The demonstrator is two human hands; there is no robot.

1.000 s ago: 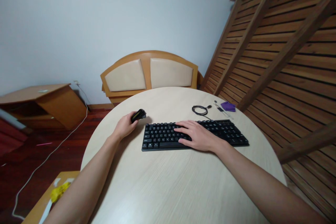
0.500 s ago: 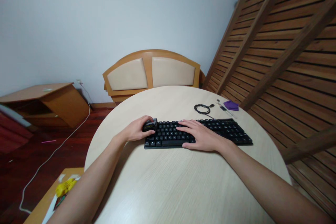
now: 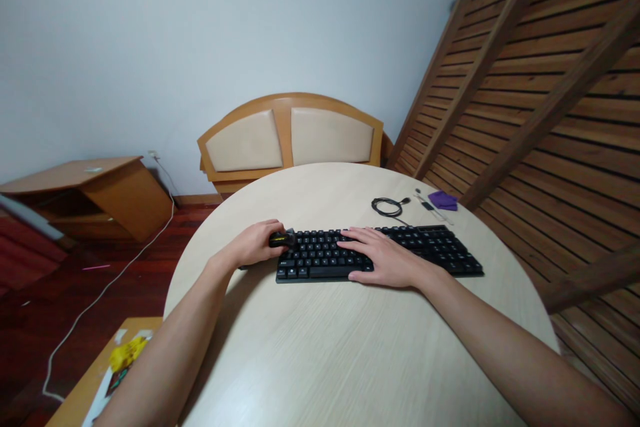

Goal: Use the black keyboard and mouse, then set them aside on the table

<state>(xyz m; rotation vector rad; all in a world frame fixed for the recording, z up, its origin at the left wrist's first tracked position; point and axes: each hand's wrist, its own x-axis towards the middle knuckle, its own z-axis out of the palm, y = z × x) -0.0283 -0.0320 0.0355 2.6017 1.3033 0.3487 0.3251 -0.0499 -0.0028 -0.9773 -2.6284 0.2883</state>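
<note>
A black keyboard (image 3: 325,272) lies across the round table, its dark number pad to the right. My left hand (image 3: 256,243) is closed around a small black brush-like tool (image 3: 283,239) with a yellow mark, held against the keyboard's upper left keys. The fingers cover much of the tool. My right hand (image 3: 383,259) lies spread over the middle of the keyboard, thumb near the front edge and fingers stretched across the keys.
Behind the keyboard lie a coiled black cable (image 3: 387,207), a thin tool (image 3: 427,205) and a folded purple cloth (image 3: 443,200). The pale table (image 3: 340,347) stands by a wooden headboard (image 3: 287,107), with slatted wood (image 3: 550,147) at right and a low cabinet (image 3: 120,200) at left.
My left hand has shifted slightly left and turned the brush-like tool, so its yellow mark shows more. My right hand stays put on the keyboard.
</note>
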